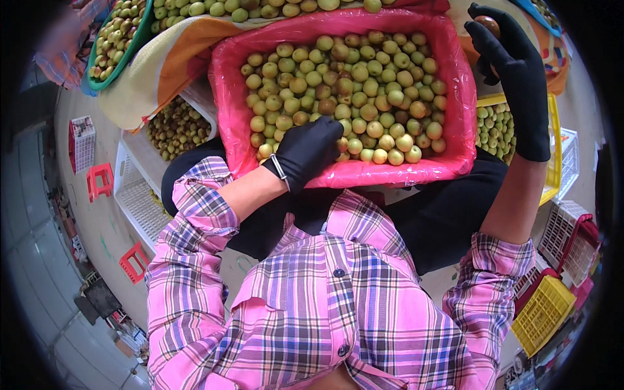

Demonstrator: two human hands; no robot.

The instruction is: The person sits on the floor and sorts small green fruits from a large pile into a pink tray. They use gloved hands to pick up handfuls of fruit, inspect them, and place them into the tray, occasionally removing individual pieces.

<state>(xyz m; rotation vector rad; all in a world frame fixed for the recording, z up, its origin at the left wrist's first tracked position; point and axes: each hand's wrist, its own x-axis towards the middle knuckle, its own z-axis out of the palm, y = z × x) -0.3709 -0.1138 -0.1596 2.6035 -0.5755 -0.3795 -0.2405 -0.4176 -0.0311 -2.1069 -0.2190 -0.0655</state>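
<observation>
A pink plastic-lined crate (465,123) in front of me is filled with round, green-yellow jujubes (393,97), some with reddish-brown skin. My left hand (304,153), in a black glove with a bracelet at the wrist, is down at the crate's near side. Its fingers are curled together against a jujube at their tips; the palm side is hidden. Raised beyond the crate's right edge, my right hand (510,62), also black-gloved, pinches a reddish-brown jujube (487,26) between thumb and fingers.
Behind the crate, more jujubes (237,13) lie beside a green-rimmed basin (140,49) and a patterned cloth (159,62). A white crate (140,195) of darker fruit stands left; a yellow crate (552,136) stands right. Red stools (99,181) and a yellow basket (545,315) are on the floor.
</observation>
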